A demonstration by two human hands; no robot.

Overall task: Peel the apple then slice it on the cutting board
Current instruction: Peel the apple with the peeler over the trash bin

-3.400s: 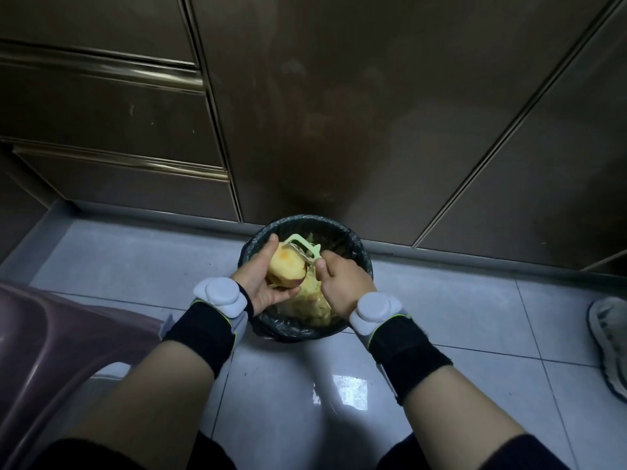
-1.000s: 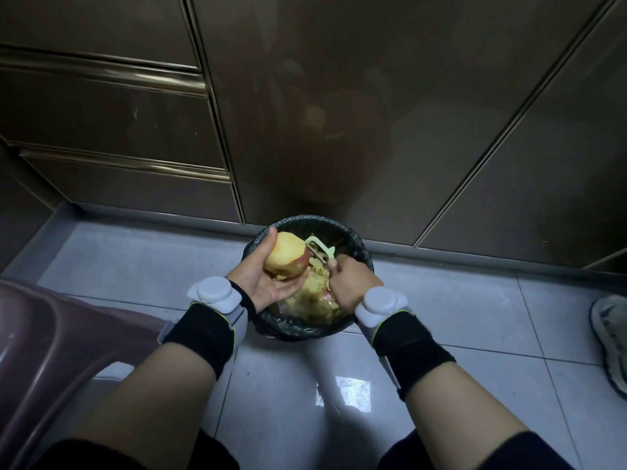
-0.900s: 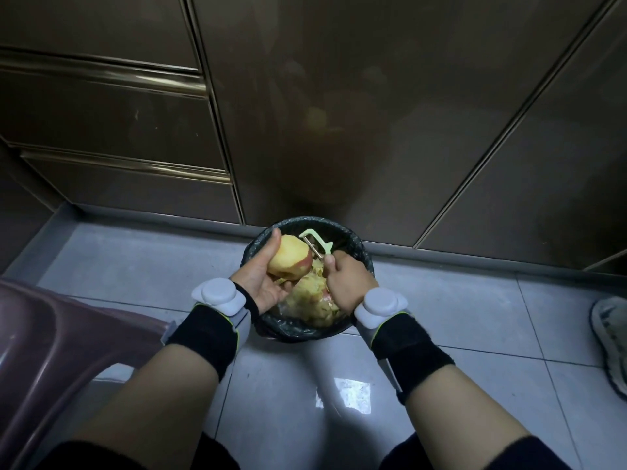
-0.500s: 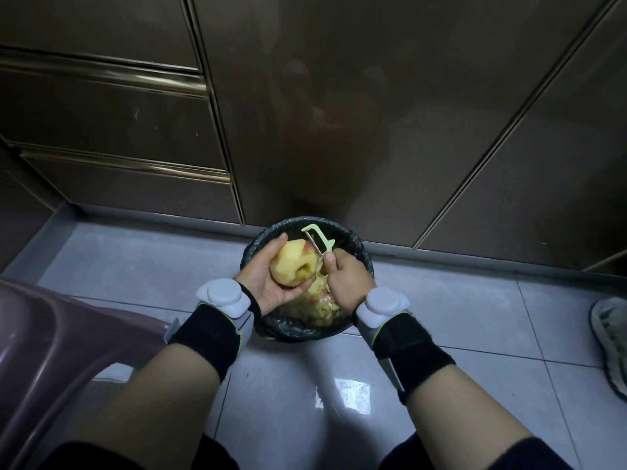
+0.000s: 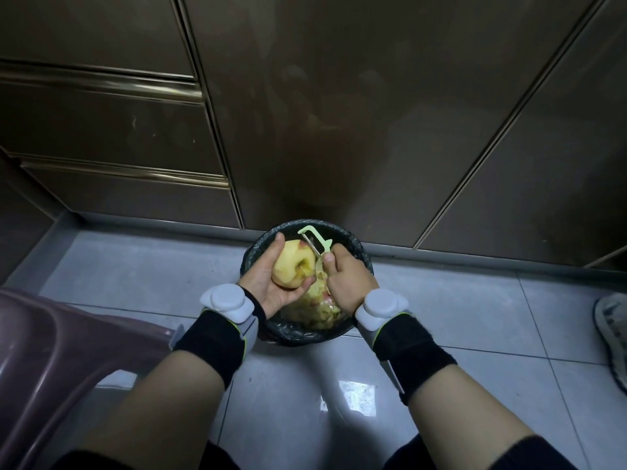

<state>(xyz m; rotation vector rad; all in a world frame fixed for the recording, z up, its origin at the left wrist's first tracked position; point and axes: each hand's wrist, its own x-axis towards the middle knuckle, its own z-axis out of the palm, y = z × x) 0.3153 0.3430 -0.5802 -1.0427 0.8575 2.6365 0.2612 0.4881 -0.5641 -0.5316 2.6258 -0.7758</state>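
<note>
wrists — black bands, grey-white round pods | dark sleeves — rolled up

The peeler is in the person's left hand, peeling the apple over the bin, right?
No. The head view shows the peeler in the right hand, peeling the apple over the bin; the left hand holds the apple.

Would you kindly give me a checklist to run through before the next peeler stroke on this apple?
1. Left hand grips the apple: ok.
2. Right hand holds the peeler: ok.
3. Apple held above the bin so peel drops in: ok.
4. Skin fully off: not ok, reddish skin shows near the top.
5. Apple's hidden side peeled: cannot tell.
</note>
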